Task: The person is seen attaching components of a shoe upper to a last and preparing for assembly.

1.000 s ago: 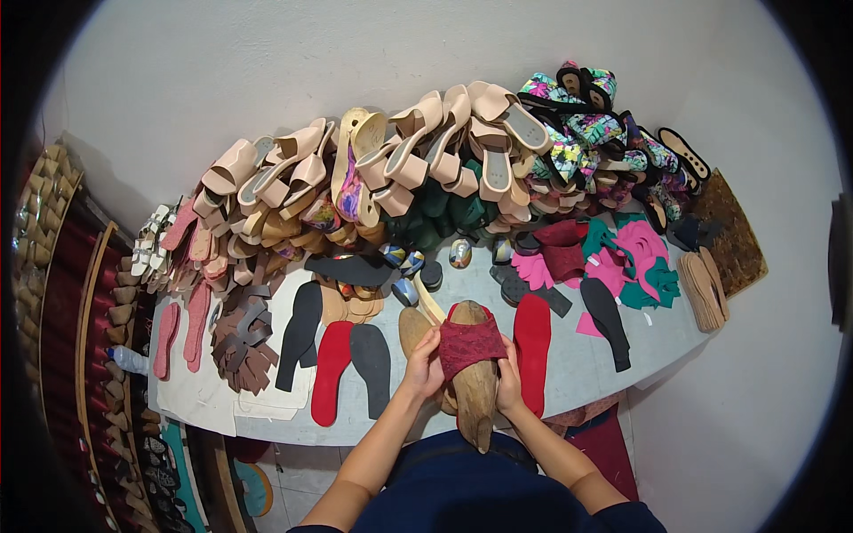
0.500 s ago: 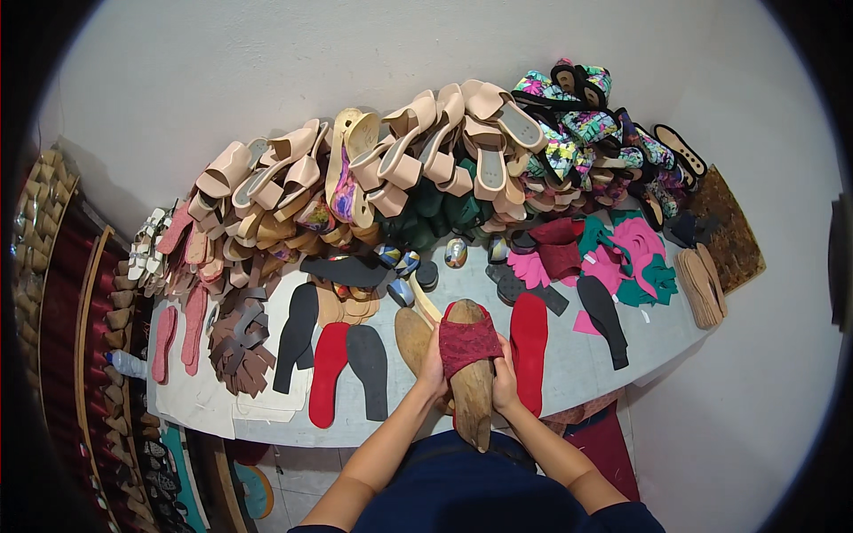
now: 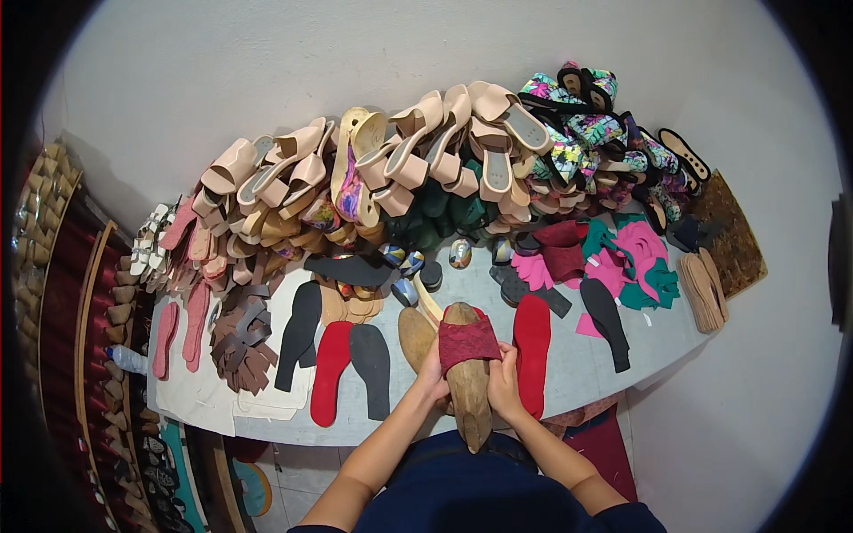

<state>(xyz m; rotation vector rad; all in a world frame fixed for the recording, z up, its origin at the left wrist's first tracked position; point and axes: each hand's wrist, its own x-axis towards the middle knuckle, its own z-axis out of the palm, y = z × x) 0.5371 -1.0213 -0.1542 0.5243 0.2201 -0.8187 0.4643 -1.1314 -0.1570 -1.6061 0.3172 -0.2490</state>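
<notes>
Between both hands is a brown wooden shoe last (image 3: 471, 395), its narrow end towards my body. A dark red textured strap (image 3: 468, 345) wraps over it, and a sliver of red shows at its far edge. My left hand (image 3: 433, 377) closes on the left side of the last, and my right hand (image 3: 505, 382) grips the right side at the strap's edge. Another wooden last (image 3: 415, 338) lies on the table just beyond my left hand. One red insole (image 3: 531, 355) lies right of my right hand; a second red one and a grey insole (image 3: 370, 373) lie to the left.
Beige heeled sandals (image 3: 413, 133) are heaped along the wall, with multicoloured sandals (image 3: 582, 133) at the right. Brown straps (image 3: 244, 342), black soles (image 3: 300, 333) and pink and green pieces (image 3: 635, 253) lie on the grey table (image 3: 480, 293). Shelves of lasts (image 3: 120, 338) stand left.
The last and strap stay in both hands with barely any movement. My right-hand fingers have shifted slightly at the strap's edge. The whole view has moved a little.
</notes>
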